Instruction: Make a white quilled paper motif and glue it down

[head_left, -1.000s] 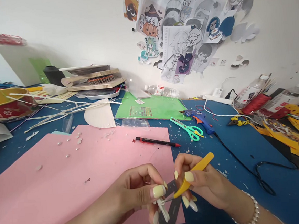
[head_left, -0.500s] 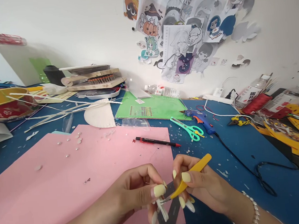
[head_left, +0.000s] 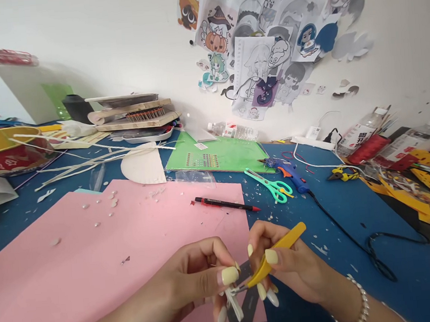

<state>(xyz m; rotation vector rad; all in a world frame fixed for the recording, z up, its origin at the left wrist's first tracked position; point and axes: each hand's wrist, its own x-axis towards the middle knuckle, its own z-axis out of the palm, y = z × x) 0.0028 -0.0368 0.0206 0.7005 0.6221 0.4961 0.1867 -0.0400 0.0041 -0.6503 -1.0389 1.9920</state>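
Note:
My left hand [head_left: 203, 276] pinches a small white folded strip [head_left: 234, 306] between thumb and fingers; its upper part is hidden behind the fingertips. In my right hand [head_left: 282, 260] is a pair of yellow tweezers [head_left: 277, 250], gripped between thumb and fingers. The metal tips of the tweezers reach the white strip just below my left thumb; whether they clasp it I cannot tell. Beneath both hands lies a dark grey flat ruler-like piece [head_left: 245, 310], partly covered, over the edge of the pink sheet [head_left: 136, 296].
Ahead lie a black pen [head_left: 226, 204], green scissors [head_left: 269, 184] and a blue glue gun [head_left: 290, 175], its cord trailing right. Small pearls [head_left: 97, 224] dot the pink sheet. White strips [head_left: 84, 161] and a red tin [head_left: 9, 155] are at left; bottles [head_left: 363, 129] stand at right.
My right hand and the tweezers have shifted very slightly to the right. My left hand keeps its pinch on the white strip, nearly still.

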